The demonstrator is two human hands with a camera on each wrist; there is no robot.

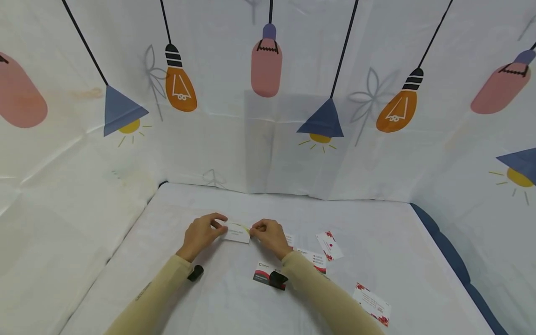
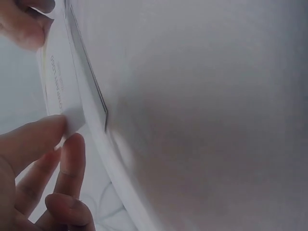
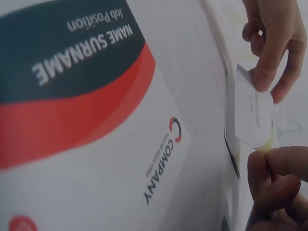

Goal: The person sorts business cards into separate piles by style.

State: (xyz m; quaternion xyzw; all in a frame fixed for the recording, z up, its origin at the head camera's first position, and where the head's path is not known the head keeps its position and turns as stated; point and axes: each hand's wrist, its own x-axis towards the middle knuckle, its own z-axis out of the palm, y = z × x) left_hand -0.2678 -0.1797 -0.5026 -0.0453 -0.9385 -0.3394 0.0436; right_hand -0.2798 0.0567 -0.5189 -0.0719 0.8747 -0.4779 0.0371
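1. Left hand (image 1: 201,234): fingers curled, thumb and fingertips pinching the left end of a small white card (image 1: 237,232); in the left wrist view, fingertips (image 2: 43,139) closed on the card's corner (image 2: 60,86).
2. Right hand (image 1: 270,236): fingers curled tight, pinching the right end of the same card; in the right wrist view, fingertips (image 3: 276,168) clamped at the card's yellowish edge (image 3: 255,115), the other hand (image 3: 272,43) gripping the far end.
3. Card held between both hands, just above the white tabletop (image 1: 377,223), near the middle of the surface.
4. Counted on the table: one dark card with a red band (image 1: 261,274) lying under the right forearm, large and close in the right wrist view (image 3: 82,96), printed "NAME SURNAME" and "COMPANY"; three white cards with red marks, namely one upright-tilted to the right of the hands (image 1: 329,245), one near the right sleeve (image 1: 315,259), one near the front right (image 1: 371,304); a further card edge partly hidden behind the right hand (image 1: 289,239), type unclear.
5. Two tan sleeves (image 1: 155,293), each with a black wrist camera (image 1: 195,272).
6. Edges: printed lamp-pattern cloth (image 1: 268,93) rising at back and both sides; dark blue border (image 1: 452,260) along the right edge.
7. Bare cloth left of the hands and toward the back wall; cards clustered on the right half.
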